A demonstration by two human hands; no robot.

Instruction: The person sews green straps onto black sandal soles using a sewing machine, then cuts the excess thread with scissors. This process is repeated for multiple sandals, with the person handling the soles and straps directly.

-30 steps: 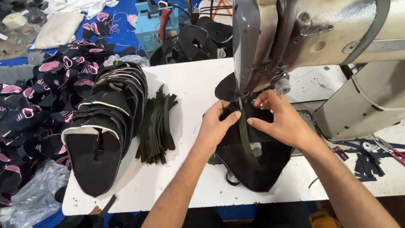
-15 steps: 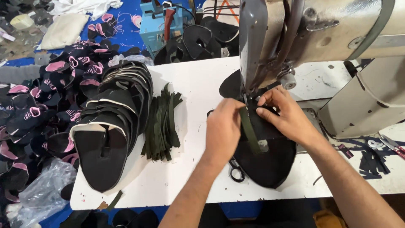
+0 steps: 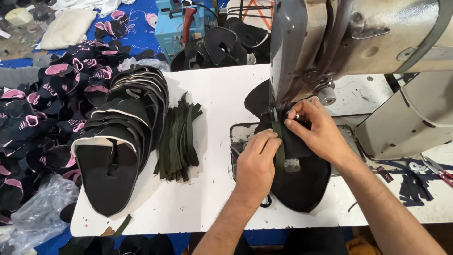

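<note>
Both hands press a flat black fabric shoe piece (image 3: 302, 184) under the grey sewing machine (image 3: 302, 52). The left hand (image 3: 257, 165) and right hand (image 3: 316, 130) pinch a thin dark green strap (image 3: 280, 153), which runs lengthwise, pointing away toward the needle.

Bag: crumpled clear plastic bag (image 3: 40, 208), far left of the hands, beside the table's lower corner.
Labels: small dark rectangular tags (image 3: 384, 174), just right of the right forearm.
Signs, screens: none.
</note>
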